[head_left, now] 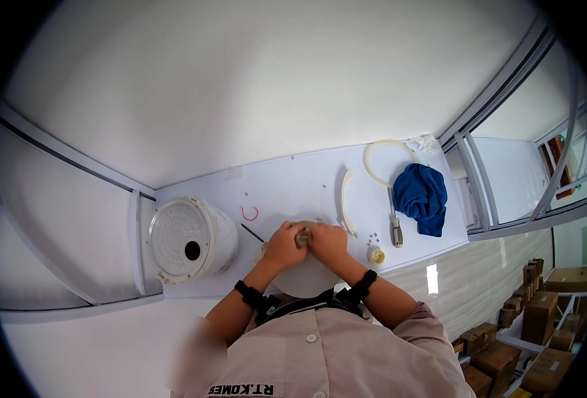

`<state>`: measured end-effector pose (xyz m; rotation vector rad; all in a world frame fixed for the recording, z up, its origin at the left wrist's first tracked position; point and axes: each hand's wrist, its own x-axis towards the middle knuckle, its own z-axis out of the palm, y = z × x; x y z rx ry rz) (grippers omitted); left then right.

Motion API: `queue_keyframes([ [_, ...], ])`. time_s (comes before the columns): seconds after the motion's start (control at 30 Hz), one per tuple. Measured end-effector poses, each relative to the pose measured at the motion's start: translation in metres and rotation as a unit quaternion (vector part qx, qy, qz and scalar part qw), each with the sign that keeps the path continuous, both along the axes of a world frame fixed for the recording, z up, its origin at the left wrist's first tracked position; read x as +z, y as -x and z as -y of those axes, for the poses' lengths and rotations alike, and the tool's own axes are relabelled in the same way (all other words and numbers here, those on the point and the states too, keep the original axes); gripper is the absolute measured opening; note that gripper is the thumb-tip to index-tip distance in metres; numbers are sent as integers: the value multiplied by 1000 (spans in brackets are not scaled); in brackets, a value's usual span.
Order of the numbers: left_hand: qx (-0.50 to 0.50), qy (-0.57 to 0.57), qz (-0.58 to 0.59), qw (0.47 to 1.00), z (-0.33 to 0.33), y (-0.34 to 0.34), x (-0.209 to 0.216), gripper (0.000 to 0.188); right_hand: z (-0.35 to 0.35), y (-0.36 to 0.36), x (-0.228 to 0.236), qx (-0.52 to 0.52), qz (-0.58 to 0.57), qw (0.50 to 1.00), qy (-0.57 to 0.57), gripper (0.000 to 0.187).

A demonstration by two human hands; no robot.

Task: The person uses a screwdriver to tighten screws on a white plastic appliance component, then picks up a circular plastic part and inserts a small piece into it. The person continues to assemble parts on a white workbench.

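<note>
My left hand [284, 247] and my right hand [328, 243] come together close to my body at the front of the white table. Their fingers are closed around a small grey-brown piece [302, 239], whose kind I cannot make out. Beneath my hands is a pale, rounded thing [304, 277], largely covered by my hands and wrists. A thin dark rod [251, 232] points out from beside my left hand; its other end is hidden.
Left on the table [280, 179] stands a white bucket [222, 242] with a holed lid, near a red curved wire [249, 213]. Rightward lie a cream strip [347, 202], pale tubing [367, 159], a screwdriver [397, 232], a blue cloth [420, 196] and a small yellow tub [376, 256].
</note>
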<state>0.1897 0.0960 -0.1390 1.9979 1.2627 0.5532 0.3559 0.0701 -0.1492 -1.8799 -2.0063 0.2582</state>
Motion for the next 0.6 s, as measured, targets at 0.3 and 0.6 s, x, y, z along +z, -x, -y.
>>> queue_keyframes([
  [0.3,-47,-59,-32,997,7,3,11,51,4,-10,13,19,52,998,2,16],
  [0.6,-34,-52,-39,997,14,2,28,49,47,-81,74,-101,-181,974,-87,8],
])
